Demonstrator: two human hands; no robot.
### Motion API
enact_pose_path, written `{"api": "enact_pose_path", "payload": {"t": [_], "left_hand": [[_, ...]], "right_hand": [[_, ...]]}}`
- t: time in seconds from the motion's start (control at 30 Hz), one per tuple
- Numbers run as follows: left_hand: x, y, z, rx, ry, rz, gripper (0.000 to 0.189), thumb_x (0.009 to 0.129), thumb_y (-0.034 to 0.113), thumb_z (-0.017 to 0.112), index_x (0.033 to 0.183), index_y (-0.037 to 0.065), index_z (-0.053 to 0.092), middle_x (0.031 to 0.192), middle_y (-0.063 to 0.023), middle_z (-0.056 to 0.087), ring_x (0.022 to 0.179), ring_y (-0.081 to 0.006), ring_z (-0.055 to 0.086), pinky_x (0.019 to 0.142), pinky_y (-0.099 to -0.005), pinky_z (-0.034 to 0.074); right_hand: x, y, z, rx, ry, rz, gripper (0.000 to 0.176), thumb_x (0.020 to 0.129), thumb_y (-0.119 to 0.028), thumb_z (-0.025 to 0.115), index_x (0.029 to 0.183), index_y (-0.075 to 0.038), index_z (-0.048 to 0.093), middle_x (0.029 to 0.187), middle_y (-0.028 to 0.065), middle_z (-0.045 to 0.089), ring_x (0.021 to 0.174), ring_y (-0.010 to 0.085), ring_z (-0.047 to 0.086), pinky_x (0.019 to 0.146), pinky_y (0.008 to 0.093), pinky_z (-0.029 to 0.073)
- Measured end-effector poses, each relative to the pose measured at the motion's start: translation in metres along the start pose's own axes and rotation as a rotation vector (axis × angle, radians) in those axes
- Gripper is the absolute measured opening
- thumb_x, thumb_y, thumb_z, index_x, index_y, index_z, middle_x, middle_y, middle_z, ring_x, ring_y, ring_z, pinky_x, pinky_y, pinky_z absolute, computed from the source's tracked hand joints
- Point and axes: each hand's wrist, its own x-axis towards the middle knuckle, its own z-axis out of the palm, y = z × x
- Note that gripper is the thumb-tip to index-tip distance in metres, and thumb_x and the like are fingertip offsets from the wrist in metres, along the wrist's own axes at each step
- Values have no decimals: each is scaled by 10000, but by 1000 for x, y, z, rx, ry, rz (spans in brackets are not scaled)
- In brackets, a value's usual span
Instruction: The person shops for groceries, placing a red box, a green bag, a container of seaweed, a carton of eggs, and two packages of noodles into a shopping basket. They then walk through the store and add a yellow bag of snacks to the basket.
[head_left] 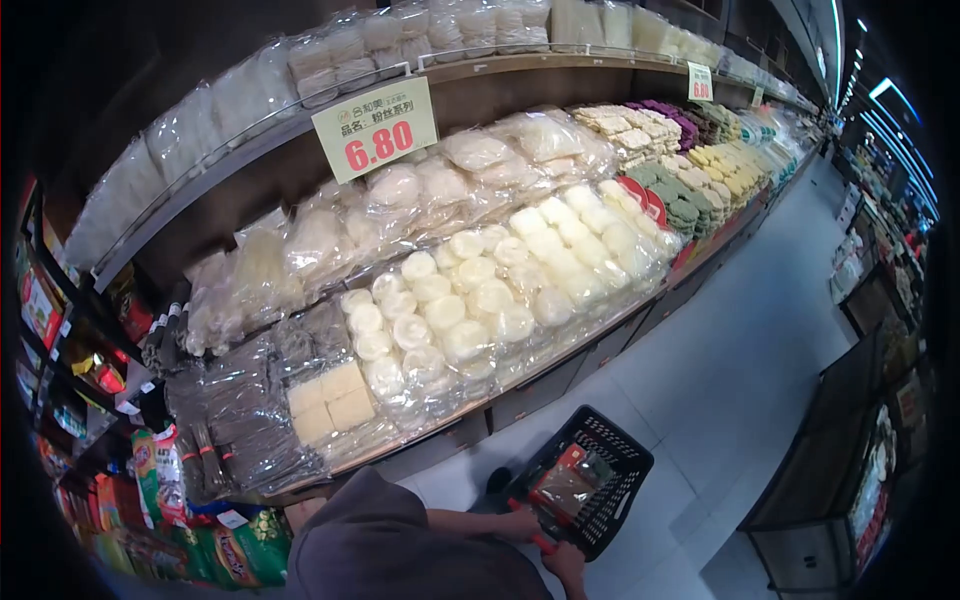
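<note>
A black plastic shopping basket (632, 462) hangs low in front of my body, above the floor. My left hand (516, 525) is closed around its red handle (544, 543), with the forearm coming in from the left. Lower and further right, my right hand (568, 562) is also closed on the red handle. Inside the basket lies a clear package with red parts (570, 484) and dark contents. Its exact kind is hard to make out.
A long display shelf holds round pale noodle bundles (468, 340), square tan blocks (330, 400) and dark noodle packs (232, 405). A price sign (376, 128) hangs above. Green bags (240, 553) stand at lower left. The tiled aisle (720, 390) runs between this shelf and display stands (815, 470).
</note>
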Motion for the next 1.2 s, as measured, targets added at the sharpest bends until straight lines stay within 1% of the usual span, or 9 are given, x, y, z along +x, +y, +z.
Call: {"api": "enact_pose_path", "payload": {"t": [0.37, 0.5, 0.6, 0.67, 0.83, 0.9, 0.97, 1.0, 1.2], "left_hand": [[87, -60, -29, -187, -154, -41, 170, 697, 119, 673, 833, 30, 725, 794, -187, 701, 759, -371, 701, 663, -485, 553], [125, -71, -47, -109, -210, -58, 175, 706, 168, 696, 833, 50, 719, 820, -171, 693, 794, -370, 688, 714, -479, 540], [156, -72, -79, -83, -291, -79, 202, 737, 211, 700, 853, 49, 729, 846, -167, 705, 811, -358, 694, 722, -470, 544], [177, -77, -92, -62, -239, -52, 209, 751, 232, 697, 851, 52, 735, 844, -164, 706, 812, -357, 693, 723, -469, 543], [221, -77, -140, -160, -93, 70, 213, 757, 260, 695, 827, 63, 734, 814, -164, 693, 830, -364, 693, 727, -475, 553], [257, -97, -128, 114, -344, -67, 308, 791, 171, 662, 1077, 56, 668, 1009, -179, 699, 937, -377, 689, 793, -459, 556], [283, -110, -121, 98, -262, -219, 240, 793, 152, 654, 1011, 58, 688, 983, -191, 700, 951, -390, 687, 796, -472, 559], [289, -112, -127, 126, -153, -87, 150, 761, 152, 656, 849, 52, 724, 834, -173, 699, 849, -360, 705, 704, -483, 570], [363, -132, -144, 219, -204, -168, 142, 769, 158, 652, 839, 54, 720, 863, -190, 710, 878, -390, 699, 755, -492, 572]], "right_hand": [[56, -11, -71, 97, 125, 3, 484, 923, -527, 554, 884, -82, 740, 815, 229, 688, 816, 452, 665, 710, 531, 510], [80, -3, -98, 138, 144, 49, 450, 944, -443, 521, 906, -60, 753, 833, 242, 695, 838, 456, 670, 738, 529, 505], [103, 12, -109, 92, 187, 73, 439, 912, -428, 510, 927, -50, 733, 850, 261, 699, 841, 468, 674, 761, 565, 515], [123, 22, -114, 251, 504, 31, 433, 765, -445, 701, 1057, -126, 722, 973, 195, 707, 945, 422, 676, 831, 517, 534], [161, 41, -164, 153, 179, 299, 520, 749, -423, 715, 1103, -42, 691, 1034, 241, 696, 988, 451, 665, 871, 528, 525], [182, 60, -166, 173, 192, 244, 511, 743, -394, 711, 1099, -29, 690, 1041, 239, 698, 998, 444, 668, 879, 521, 528], [210, 82, -180, 178, 201, 186, 503, 736, -366, 708, 1095, -15, 690, 1048, 236, 701, 1008, 438, 671, 887, 514, 532], [220, 86, -190, 205, 166, 173, 502, 730, -344, 706, 1095, 1, 686, 1043, 239, 700, 1015, 433, 671, 893, 507, 533], [251, 108, -244, 331, 251, 99, 460, 699, -275, 720, 1041, 31, 682, 1026, 259, 691, 1011, 412, 675, 887, 498, 531]]}}
